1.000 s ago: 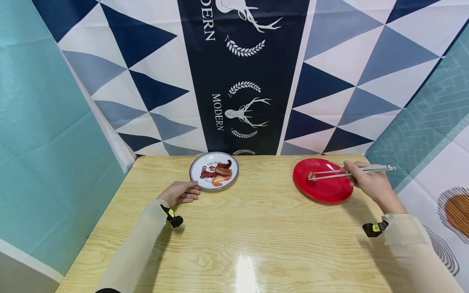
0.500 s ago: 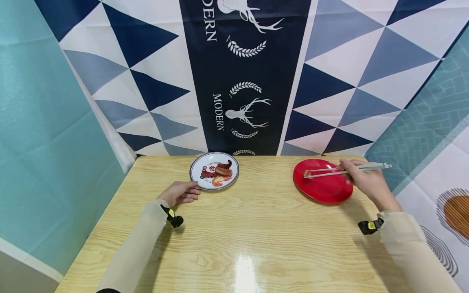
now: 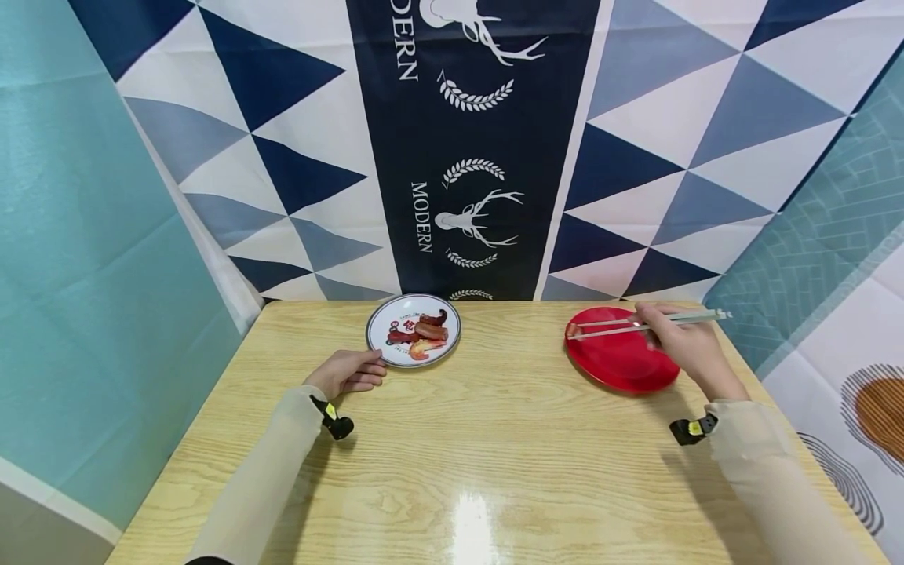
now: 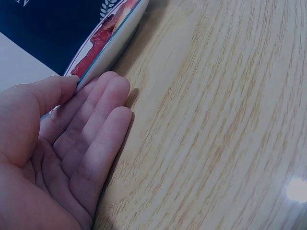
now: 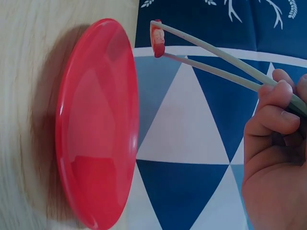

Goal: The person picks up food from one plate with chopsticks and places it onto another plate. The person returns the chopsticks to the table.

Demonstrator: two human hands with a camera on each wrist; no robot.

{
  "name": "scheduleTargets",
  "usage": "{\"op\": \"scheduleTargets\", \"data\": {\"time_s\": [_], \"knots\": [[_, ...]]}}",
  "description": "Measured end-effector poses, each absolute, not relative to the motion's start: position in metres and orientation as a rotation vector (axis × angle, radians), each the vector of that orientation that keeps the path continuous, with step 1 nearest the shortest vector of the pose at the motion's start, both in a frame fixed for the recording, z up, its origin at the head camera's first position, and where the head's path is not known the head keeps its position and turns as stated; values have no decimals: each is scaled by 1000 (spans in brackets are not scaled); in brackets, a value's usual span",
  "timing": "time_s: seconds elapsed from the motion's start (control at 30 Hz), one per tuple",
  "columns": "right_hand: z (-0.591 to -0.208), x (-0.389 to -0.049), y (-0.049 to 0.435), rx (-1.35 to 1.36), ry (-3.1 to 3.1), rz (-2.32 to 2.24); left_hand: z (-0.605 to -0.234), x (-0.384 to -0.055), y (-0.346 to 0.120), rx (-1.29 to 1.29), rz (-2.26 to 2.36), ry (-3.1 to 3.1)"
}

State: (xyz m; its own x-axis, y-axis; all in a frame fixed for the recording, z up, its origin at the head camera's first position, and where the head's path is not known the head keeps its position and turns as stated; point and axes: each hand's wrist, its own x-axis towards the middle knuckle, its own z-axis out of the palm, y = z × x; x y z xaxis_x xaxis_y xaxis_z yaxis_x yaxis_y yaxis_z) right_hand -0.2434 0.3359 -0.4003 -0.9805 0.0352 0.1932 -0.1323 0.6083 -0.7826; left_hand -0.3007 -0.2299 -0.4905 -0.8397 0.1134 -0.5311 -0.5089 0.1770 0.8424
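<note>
My left hand (image 3: 349, 372) pinches the near-left rim of a white plate (image 3: 381, 318), thumb on top and fingers beneath in the left wrist view. Food lies on that plate: a sausage-like piece (image 3: 431, 331), a shrimp (image 3: 424, 348), a red piece (image 3: 401, 336) and a dark curled piece (image 3: 433, 318). On the right, my right hand (image 3: 685, 345) holds pale chopsticks (image 5: 240, 64). Between their tips is a small red-orange food piece (image 5: 157, 39), its kind unclear. It hangs over the left edge of the red plate (image 3: 628, 365), apart from it in the right wrist view.
Both plates stand near the back edge of the wooden table (image 3: 494, 439). A patterned cloth (image 3: 480, 118) hangs behind them. A teal sheet (image 3: 106, 275) bounds the left side, and more patterned cloth (image 3: 812, 259) the right.
My right hand has moved left with the chopsticks, carrying the food piece from over the red plate's middle-left to its left edge. The left hand and white plate have stayed put.
</note>
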Motion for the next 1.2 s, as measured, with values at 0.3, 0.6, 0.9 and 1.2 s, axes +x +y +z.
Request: {"op": "scheduleTargets", "data": {"time_s": [0.3,0.6,0.9,1.2], "knots": [[-400,-252,322,177,-2566,1341,-490,-301,-230,-376,1708,1983],[-396,-257,312,176,-2579,1356,-490,-299,-230,-369,1724,1977],[-393,-259,303,180,-2585,1338,-490,-300,-230,-393,1712,1976],[-393,-263,293,213,-2536,1402,-491,-300,-231,-379,1719,1982]]}}
